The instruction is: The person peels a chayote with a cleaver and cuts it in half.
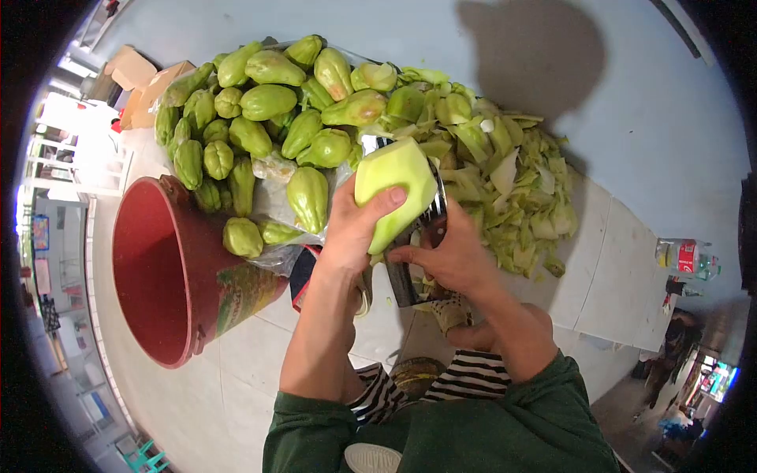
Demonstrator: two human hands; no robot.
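My left hand [351, 225] is wrapped round a peeled, pale green chayote [402, 177], with the thumb across its near side. Close against the right of it, my right hand [453, 248] grips a broad, dark-bladed knife [404, 285]. Part of the blade passes behind the chayote, so its edge and any contact there are hidden. Beyond my hands lies a pile of unpeeled green chayotes [272, 102], some with brownish patches. To its right spreads a heap of green peelings [512, 181].
A red bucket [150, 276] lies tipped on its side at the left, mouth toward me. Clear plastic [272, 193] lies under the chayotes. Cardboard boxes [154, 94] stand at the back left. A plastic bottle [688, 258] is by the wall at the right.
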